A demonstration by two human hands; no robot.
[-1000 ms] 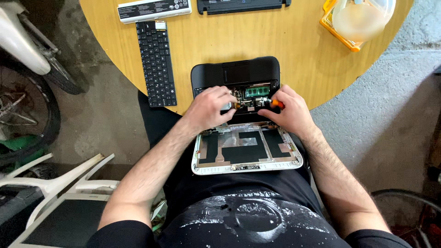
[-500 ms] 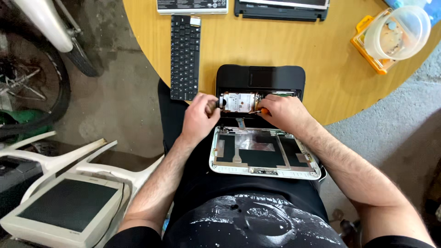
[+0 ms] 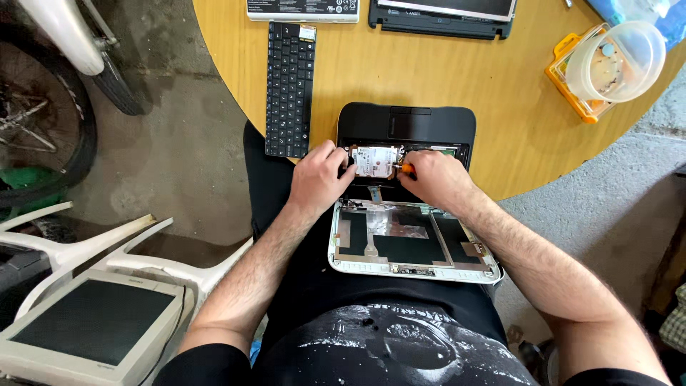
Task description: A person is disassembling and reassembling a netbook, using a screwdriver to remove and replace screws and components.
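Round wooden worktop [image 3: 443, 78] carries a detached keyboard [image 3: 289, 86]. At its near edge sits an opened laptop base [image 3: 407, 129] with its bottom cover [image 3: 411, 246] off and lying on the lap. Left hand [image 3: 321, 179] fingers press the exposed hard drive [image 3: 373, 161] (not lifted out); right hand [image 3: 436, 179] fingers clamp an orange-handled screwdriver [image 3: 404, 169].

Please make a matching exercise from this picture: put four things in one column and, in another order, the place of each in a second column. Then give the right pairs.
Things:
1. keyboard
2. clear plastic cup
3. hard drive
4. old monitor

Places:
A. on the orange case, far right of the table
B. low on the left, beside a white plastic chair
C. between the two hands, in the opened laptop
D. flat on the table, left of the laptop

Pairs: 1-D, 2-A, 3-C, 4-B
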